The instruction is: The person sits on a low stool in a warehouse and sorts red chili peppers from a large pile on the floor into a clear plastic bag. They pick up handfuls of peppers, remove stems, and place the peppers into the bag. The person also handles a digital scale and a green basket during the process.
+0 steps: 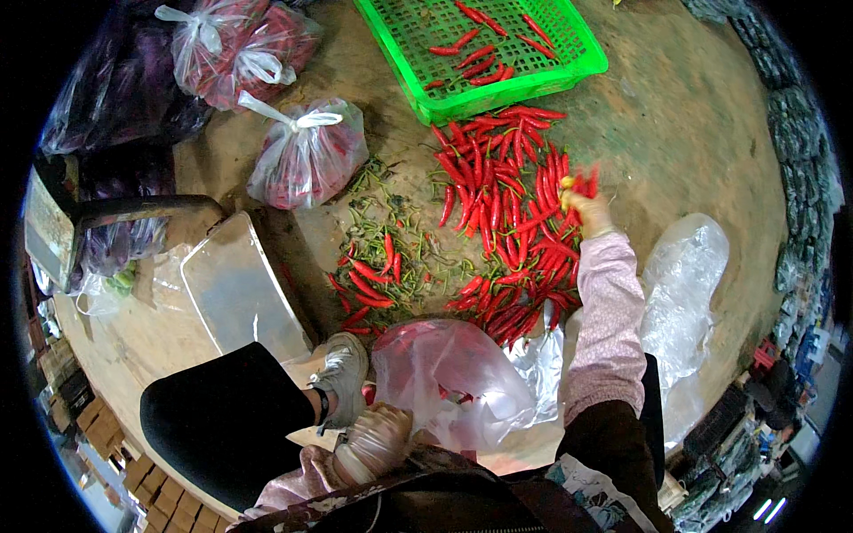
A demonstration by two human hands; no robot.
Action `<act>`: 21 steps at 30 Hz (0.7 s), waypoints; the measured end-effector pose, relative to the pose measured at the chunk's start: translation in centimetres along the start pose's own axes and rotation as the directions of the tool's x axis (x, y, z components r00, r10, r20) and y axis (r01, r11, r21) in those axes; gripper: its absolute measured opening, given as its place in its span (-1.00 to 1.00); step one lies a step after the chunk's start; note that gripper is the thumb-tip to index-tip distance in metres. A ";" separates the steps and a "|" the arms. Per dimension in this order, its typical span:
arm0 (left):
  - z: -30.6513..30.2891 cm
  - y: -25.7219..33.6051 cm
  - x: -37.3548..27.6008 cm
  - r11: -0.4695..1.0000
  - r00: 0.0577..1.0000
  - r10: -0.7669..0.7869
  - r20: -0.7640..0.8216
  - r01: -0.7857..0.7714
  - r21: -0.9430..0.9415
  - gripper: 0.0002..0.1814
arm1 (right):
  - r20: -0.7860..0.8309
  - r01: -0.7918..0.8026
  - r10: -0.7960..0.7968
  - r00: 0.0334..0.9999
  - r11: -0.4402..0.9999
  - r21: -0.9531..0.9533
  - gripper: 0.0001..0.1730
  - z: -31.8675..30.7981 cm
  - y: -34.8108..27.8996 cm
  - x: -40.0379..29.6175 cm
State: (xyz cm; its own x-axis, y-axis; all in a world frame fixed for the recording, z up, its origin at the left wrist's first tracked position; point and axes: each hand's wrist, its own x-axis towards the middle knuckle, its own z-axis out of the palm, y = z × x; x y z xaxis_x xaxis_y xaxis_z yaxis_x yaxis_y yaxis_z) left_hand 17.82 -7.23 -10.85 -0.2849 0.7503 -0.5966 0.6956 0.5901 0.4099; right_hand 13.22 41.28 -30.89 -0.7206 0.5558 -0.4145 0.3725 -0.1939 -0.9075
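Note:
A large pile of red chili peppers (496, 193) lies on the floor in front of me. At its right edge my right hand (588, 208), blurred, is shut on a few red chilies with yellow at the fingertips. Near my shoe, my left hand (380, 433), in a clear plastic glove, is beside an open clear plastic bag (446, 380) with red chilies inside; its fingers are partly hidden, so I cannot tell what it grips. Green stems and leaf scraps (400, 230), with several chilies among them, lie left of the pile.
A green plastic crate (426, 106) holding several chilies stands beyond the pile. Tied bags of chilies (310, 160) sit at the upper left. A platform scale (246, 286) is on the left, near dark bags (126, 86). A clear plastic wrap (686, 286) lies on the right.

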 end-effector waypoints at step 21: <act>-0.8 -0.8 -1.6 0.909 0.980 -0.160 -0.122 0.098 -0.406 -0.62 | 0.332 -0.230 -0.117 0.936 0.509 0.829 -0.52 5.7 -4.8 -17.2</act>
State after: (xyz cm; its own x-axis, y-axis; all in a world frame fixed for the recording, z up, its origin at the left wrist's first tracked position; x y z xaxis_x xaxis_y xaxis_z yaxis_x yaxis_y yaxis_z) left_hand 17.22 -8.61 -9.68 -0.4708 0.6771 -0.5656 0.3363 0.7304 0.5944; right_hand 20.51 28.09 -19.84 -0.9124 0.2744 -0.3037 -0.1292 -0.8972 -0.4224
